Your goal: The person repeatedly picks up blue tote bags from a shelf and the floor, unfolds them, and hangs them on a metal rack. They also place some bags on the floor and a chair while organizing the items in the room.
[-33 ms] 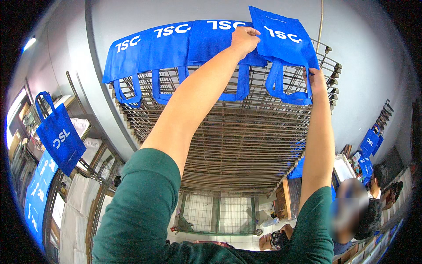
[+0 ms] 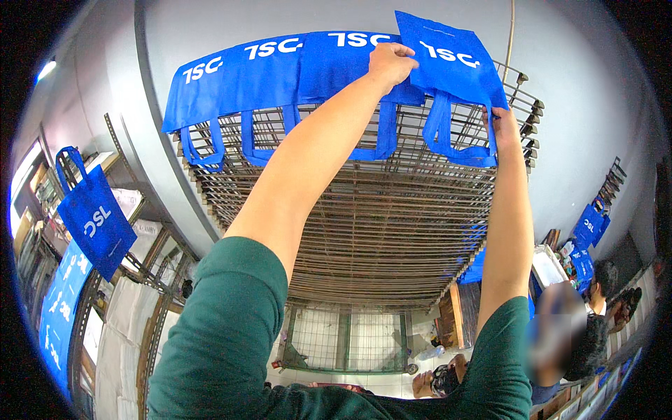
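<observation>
Both arms raised overhead, green sleeves at the lower edge. Left hand [image 2: 390, 61] at the top of a tall wire rack [image 2: 378, 231], fingers [image 2: 402, 50] curled and pinching the left edge of a blue fabric bag [image 2: 451, 59] with white lettering. Right hand [image 2: 505, 122] lower, at the rack's right front corner, fingers [image 2: 498, 112] pressed together against the bag's lower right corner, beside its hanging handle loop [image 2: 448, 140]. The bag lies tilted on the rack's top tier, at the right end of a row of like blue bags [image 2: 273, 70] spread flat and overlapping, their handles drooping over the front edge. The rack holds many thin metal shelves stacked close, seen from beneath.

Another blue bag [image 2: 94, 220] hangs by its handles on shelving at far left. More blue bags [image 2: 588, 227] hang at far right, near a wall. A person [image 2: 595, 322] sits low at the right; a bare foot [image 2: 423, 383] shows on the floor near the rack's base.
</observation>
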`<state>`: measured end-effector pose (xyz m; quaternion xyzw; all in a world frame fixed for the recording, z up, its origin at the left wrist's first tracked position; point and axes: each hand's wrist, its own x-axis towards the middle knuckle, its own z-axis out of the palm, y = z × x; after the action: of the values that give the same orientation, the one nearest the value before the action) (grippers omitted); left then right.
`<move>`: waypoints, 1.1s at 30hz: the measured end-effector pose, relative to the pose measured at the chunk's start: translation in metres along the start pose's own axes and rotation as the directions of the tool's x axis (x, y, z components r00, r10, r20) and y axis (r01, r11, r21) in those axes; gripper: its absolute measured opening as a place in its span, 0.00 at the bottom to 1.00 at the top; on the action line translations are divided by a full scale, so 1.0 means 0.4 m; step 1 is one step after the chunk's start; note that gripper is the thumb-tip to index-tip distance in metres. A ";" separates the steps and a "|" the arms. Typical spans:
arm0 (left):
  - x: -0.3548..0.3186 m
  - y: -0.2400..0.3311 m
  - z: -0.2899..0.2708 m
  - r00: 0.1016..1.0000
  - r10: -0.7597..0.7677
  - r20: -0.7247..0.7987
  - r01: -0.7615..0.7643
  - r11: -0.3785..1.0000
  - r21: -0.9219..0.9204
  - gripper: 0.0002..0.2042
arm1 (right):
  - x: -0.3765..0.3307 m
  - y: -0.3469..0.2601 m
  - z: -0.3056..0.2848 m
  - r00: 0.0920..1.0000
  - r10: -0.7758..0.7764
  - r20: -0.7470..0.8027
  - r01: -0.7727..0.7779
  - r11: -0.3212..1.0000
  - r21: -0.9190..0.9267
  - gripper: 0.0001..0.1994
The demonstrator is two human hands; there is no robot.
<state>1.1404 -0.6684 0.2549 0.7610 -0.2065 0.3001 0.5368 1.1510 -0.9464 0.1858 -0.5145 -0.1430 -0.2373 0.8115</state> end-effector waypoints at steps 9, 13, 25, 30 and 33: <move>-0.036 -0.001 0.005 0.991 -0.121 -0.051 0.124 0.991 0.053 0.14 | -0.057 -0.032 0.025 0.989 -0.030 -0.141 0.016 0.995 -0.096 0.27; -0.039 -0.019 0.014 0.996 -0.032 -0.082 0.044 0.988 0.151 0.13 | -0.050 -0.030 0.018 0.986 -0.047 -0.163 0.023 0.989 -0.146 0.29; -0.074 -0.060 0.002 0.978 0.205 -0.047 -0.172 0.910 0.377 0.13 | -0.042 -0.009 0.017 0.975 -0.181 -0.129 0.124 0.924 -0.360 0.23; -0.079 -0.059 0.001 0.977 0.204 -0.065 -0.168 0.919 0.357 0.12 | -0.042 -0.003 0.016 0.968 -0.208 -0.138 0.155 0.933 -0.324 0.23; -0.085 -0.065 0.001 0.971 0.233 -0.049 -0.202 0.915 0.348 0.11 | -0.041 0.006 -0.001 0.973 -0.194 -0.123 0.143 0.930 -0.338 0.24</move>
<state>1.1320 -0.6602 0.2137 0.8002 -0.2106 0.4231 0.3690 1.1384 -0.9421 0.1759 -0.6078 -0.0820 -0.3657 0.7001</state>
